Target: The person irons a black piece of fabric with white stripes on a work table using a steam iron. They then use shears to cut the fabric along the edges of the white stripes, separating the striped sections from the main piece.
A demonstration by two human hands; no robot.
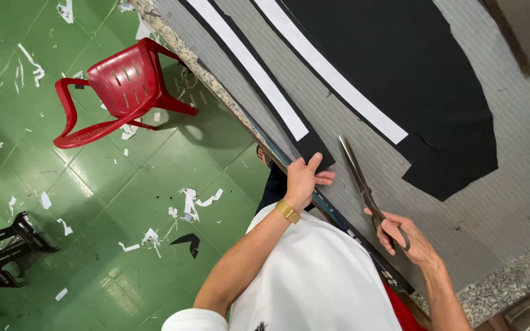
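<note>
My left hand (305,178) presses flat on the near end of a narrow black fabric strip (314,147) that carries a white paper strip (249,64), at the table's edge. A gold watch sits on that wrist. My right hand (403,236) grips the handles of large metal scissors (357,171); their blades are nearly together and point up the table, lying on the grey striped table cover (522,184) between the narrow strip and a big black fabric piece (412,67). A second white paper strip (332,67) lies along the big piece's edge.
A red plastic chair (118,86) stands on the green tiled floor (93,184), which is littered with white paper scraps and a black scrap. A black metal stand (1,251) is at the lower left. The speckled stone table edge (504,288) shows at lower right.
</note>
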